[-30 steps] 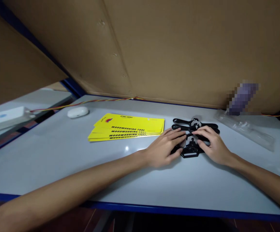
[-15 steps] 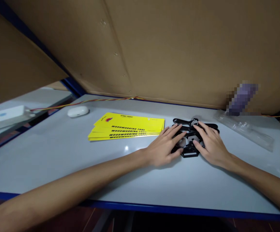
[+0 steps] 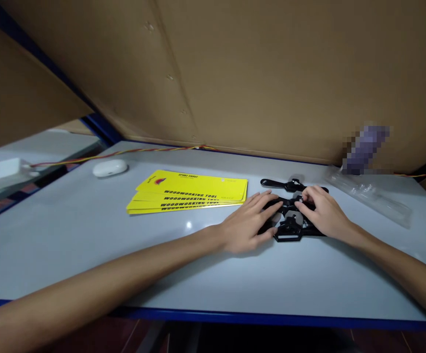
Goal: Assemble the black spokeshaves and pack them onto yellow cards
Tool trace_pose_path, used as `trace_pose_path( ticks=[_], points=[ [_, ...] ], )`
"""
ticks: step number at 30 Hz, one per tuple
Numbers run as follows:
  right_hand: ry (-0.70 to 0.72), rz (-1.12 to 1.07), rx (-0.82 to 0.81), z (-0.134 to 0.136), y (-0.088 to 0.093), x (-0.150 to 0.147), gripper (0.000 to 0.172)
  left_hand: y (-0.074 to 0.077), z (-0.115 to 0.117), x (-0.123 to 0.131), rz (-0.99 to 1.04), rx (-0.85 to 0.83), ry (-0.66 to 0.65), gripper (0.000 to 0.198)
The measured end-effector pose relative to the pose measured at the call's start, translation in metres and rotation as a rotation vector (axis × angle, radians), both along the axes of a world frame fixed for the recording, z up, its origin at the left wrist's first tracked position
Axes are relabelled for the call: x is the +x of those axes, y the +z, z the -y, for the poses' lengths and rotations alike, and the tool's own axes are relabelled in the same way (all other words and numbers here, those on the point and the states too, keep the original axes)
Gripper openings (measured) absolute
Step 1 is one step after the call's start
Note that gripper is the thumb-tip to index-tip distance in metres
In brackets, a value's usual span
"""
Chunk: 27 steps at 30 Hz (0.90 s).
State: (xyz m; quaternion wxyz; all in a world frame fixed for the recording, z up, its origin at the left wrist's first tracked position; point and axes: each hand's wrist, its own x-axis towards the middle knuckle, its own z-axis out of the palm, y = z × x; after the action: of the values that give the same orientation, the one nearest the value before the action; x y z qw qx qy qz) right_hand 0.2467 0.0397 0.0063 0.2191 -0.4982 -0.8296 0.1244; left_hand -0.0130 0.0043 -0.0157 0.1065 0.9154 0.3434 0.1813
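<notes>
Several black spokeshaves lie side by side on the tabletop right of centre. My left hand (image 3: pixel 251 221) rests with spread fingers across the left handles of the nearer ones, hiding much of them. The nearest spokeshave (image 3: pixel 289 230) has its flat face and grey blade towards me. My right hand (image 3: pixel 323 212) has curled fingers, with thumb and forefinger closed at the middle part of a spokeshave (image 3: pixel 289 202) behind it. Its palm covers the right handles. A farther spokeshave (image 3: pixel 279 184) lies apart at the back, its left handle uncovered.
Yellow "woodworking tool" cards (image 3: pixel 194 189) lie fanned left of the spokeshaves. A clear plastic package (image 3: pixel 374 196) is at the right, below a blurred purple patch. A white earbud case (image 3: pixel 110 168) and twisted wires (image 3: pixel 154 151) lie farther back. A cardboard wall (image 3: pixel 271 78) closes off the rear.
My right hand's fingers have drawn back from the farthest spokeshave and curled in at a nearer one. My left hand stays spread in place. The view has shifted slightly.
</notes>
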Motion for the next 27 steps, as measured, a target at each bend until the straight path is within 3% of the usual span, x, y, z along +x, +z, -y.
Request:
trace_pose_path(
  ticks=[14, 23, 27],
  points=[
    [0.085, 0.155, -0.004, -0.002, 0.004, 0.005, 0.017, 0.002, 0.001, -0.001, -0.073, -0.11, 0.026, 0.066],
    [0.233, 0.308, -0.032, -0.008, 0.017, 0.015, 0.015, 0.003, 0.002, 0.002, -0.071, -0.123, 0.016, 0.066],
    [0.182, 0.31, -0.049, -0.005, 0.016, 0.016, 0.009, 0.003, 0.001, 0.002, -0.085, -0.151, 0.05, 0.072]
  ],
)
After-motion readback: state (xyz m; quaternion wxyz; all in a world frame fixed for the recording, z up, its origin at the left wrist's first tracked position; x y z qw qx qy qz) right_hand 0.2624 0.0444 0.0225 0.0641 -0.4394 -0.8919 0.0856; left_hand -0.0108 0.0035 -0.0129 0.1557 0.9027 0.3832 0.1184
